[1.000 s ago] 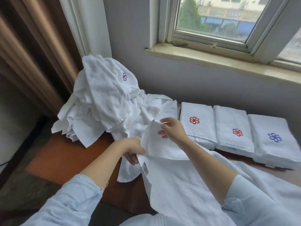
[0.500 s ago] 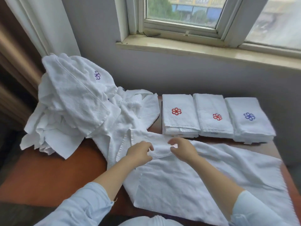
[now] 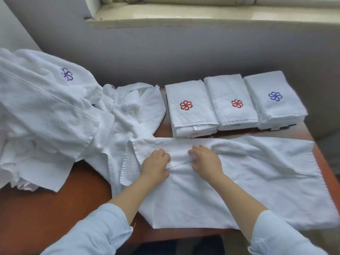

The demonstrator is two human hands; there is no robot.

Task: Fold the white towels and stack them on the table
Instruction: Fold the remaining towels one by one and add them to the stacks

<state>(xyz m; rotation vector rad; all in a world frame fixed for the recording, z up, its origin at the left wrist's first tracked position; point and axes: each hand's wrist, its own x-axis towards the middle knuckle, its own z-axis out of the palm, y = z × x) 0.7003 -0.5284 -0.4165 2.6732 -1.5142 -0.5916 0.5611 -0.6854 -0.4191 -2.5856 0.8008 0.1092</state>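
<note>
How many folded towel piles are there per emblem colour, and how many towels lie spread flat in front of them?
Red-emblem piles: 2
Blue-emblem pile: 1
Spread towel: 1
Total: 4

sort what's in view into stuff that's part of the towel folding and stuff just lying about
Part of the job: spread towel, gripped at its folded-over edge by the left hand and right hand; heap of unfolded towels; three folded stacks; table.
Just there: window sill; grey wall.
</note>
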